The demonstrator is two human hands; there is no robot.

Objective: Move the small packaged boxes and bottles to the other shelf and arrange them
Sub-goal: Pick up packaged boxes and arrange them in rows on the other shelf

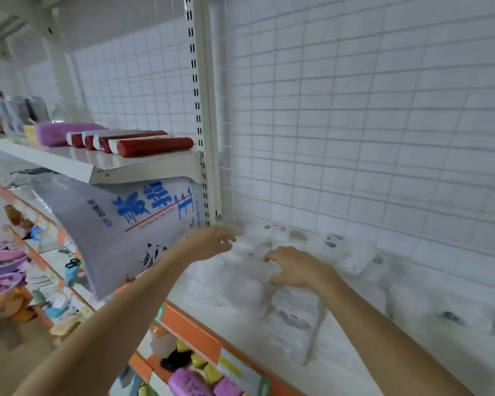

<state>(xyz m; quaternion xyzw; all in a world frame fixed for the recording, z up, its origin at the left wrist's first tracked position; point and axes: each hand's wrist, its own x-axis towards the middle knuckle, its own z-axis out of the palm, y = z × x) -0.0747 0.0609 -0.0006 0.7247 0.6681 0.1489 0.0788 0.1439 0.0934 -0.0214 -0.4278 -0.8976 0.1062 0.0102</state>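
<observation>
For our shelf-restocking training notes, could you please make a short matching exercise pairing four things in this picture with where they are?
Things:
1. red tubes
2. purple pack
3. white sack with blue writing
4. right hand

Places:
A. over the blurred white packages on the orange-edged shelf
B. leaning below the upper white shelf
C. lying at the right end of the upper shelf
D. on the upper shelf, left of the tubes

Pairs: 1-C, 2-D, 3-B, 4-A
</observation>
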